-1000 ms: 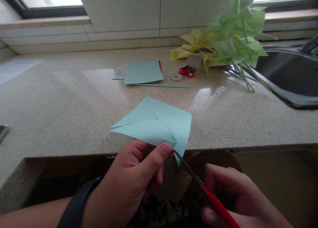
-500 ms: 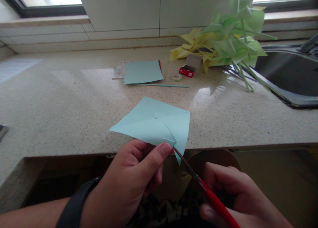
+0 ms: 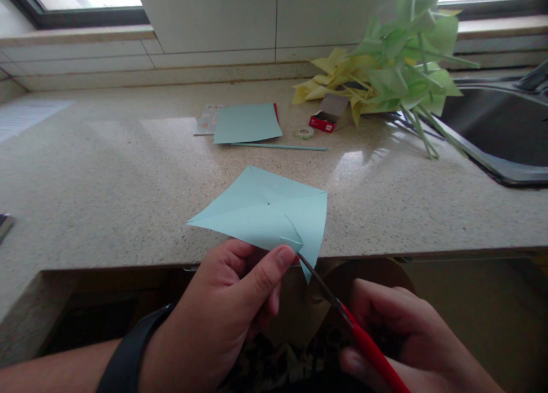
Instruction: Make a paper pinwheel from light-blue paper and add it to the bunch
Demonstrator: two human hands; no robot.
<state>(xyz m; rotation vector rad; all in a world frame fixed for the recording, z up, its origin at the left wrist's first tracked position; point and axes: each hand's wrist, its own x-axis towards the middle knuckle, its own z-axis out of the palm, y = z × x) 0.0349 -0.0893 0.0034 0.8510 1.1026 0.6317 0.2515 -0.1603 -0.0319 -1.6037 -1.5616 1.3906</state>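
Pale blue paper square (image 3: 265, 219) – thin, floppy, probably easily torn – is pinched at its near edge by the left hand (image 3: 233, 307) over the worktop (image 3: 107, 199) edge, while red-handled scissors (image 3: 355, 336) are gripped in the right hand (image 3: 406, 341), so it's best held close to the cut.

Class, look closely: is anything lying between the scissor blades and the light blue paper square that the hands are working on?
Nothing visible. The scissors in the right hand already meet the corner of the paper square, which the left hand pinches beside the blades.
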